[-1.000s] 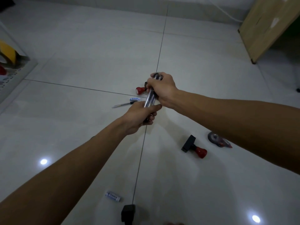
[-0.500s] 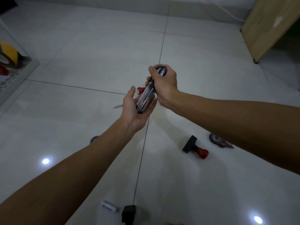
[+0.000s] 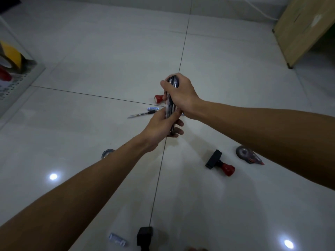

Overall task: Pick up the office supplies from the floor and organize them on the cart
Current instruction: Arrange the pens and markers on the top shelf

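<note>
Both my hands hold a bundle of pens [image 3: 170,105] above the tiled floor. My right hand [image 3: 181,93] grips its upper end, and my left hand [image 3: 163,125] curls round its lower end. On the floor lie a loose pen [image 3: 143,114], a small blue-labelled tube [image 3: 153,108], a red-handled stamp [image 3: 158,99] half hidden behind my hands, a black stamp with a red knob [image 3: 218,162], a correction tape dispenser [image 3: 248,154], a tape roll [image 3: 107,153] beside my left forearm, a small white tube [image 3: 117,239] and a black block [image 3: 145,236].
The white cart [image 3: 20,84] stands at the left edge, its shelf holding a yellow-and-black tape roll [image 3: 10,55] and a red item [image 3: 4,74]. A wooden panel [image 3: 304,28] leans at the top right. Ceiling lights reflect on the glossy tiles.
My left hand, which lay open under the pens half a second ago, has closed round the bundle's lower end. The bundle now stands more upright.
</note>
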{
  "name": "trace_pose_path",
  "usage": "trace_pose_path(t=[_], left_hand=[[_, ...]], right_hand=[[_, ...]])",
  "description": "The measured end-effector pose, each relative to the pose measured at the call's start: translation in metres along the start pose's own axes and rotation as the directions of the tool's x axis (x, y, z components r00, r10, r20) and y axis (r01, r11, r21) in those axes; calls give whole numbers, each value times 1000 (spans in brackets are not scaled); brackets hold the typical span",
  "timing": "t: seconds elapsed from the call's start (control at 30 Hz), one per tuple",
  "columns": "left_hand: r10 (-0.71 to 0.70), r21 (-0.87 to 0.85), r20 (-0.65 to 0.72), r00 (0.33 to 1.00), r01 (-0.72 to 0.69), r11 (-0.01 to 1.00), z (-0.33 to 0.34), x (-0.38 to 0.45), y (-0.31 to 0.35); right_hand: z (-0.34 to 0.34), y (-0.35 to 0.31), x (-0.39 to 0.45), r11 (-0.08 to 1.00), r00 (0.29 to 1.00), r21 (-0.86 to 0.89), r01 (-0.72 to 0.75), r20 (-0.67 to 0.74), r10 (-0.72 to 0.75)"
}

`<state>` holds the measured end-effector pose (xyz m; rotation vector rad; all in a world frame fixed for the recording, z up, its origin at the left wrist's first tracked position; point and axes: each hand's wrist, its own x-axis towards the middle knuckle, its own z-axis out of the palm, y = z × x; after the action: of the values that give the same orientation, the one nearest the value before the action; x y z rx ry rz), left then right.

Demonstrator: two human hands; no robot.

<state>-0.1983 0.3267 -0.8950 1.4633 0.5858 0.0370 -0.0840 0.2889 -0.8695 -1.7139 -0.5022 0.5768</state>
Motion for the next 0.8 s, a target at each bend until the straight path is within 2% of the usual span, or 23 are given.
trace_pose_path(t=[0.17, 0.3, 0.37, 0.47, 0.53, 0.6, 0.7, 0.8], left_hand=[[10, -65, -13, 1000, -11, 998, 0, 2, -3], [6, -126, -88, 996, -17, 992, -4, 3, -4], [-1, -126, -113, 994, -13, 992, -10, 2, -6], [-32, -158, -155, 987, 7, 987, -20, -1, -10], [-50, -183, -173, 984, 18, 983, -25, -3, -13], [-57, -183, -176, 983, 24, 983, -30, -5, -14], [-63, -179, -178, 982, 31, 983, -35, -7, -12], [-64, -182, -172, 983, 32, 983, -39, -8, -12]], right_hand=[[-2, 2, 0, 999, 999, 14, -30, 23, 29], [-8, 6, 5, 963, 973, 142, -230, 62, 223], [-13, 17, 9, 967, 965, 35, -253, 79, 250], [-28, 42, 13, 914, 940, -314, -256, 141, 311], [-39, 57, 14, 792, 936, -593, -144, 179, 304], [-45, 67, 10, 627, 933, -779, 19, 238, 268], [-45, 80, 5, 458, 928, -874, 162, 292, 230], [-42, 83, 6, 344, 923, -887, 308, 366, 118]])
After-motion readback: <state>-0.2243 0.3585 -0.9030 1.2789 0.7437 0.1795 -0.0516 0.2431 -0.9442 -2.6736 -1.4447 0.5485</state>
